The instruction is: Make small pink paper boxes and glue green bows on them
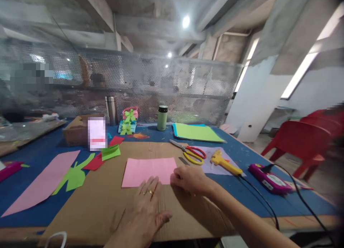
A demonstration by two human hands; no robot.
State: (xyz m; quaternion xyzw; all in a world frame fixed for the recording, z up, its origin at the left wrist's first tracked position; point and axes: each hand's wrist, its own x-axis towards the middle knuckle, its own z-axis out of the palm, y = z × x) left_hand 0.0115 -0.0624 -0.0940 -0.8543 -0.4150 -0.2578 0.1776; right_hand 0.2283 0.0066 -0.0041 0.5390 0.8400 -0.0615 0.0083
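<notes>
Paper (150,169) at frame centre: probably light, flexible, easily creased; best taken by its edges. My left hand (145,211) lies spread, clenching nothing, at the lower edge; my right hand (191,178) curls at the right edge, pinching or merely pressing, cannot tell.

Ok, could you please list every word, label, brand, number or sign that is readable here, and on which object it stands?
No text is readable.
Lit screen: pixelated, unreadable.
Purple device with the black cable: markings too small and blurred.
Green bottle: nothing legible.
Pink sheet on the cardboard: no writing visible.
</notes>
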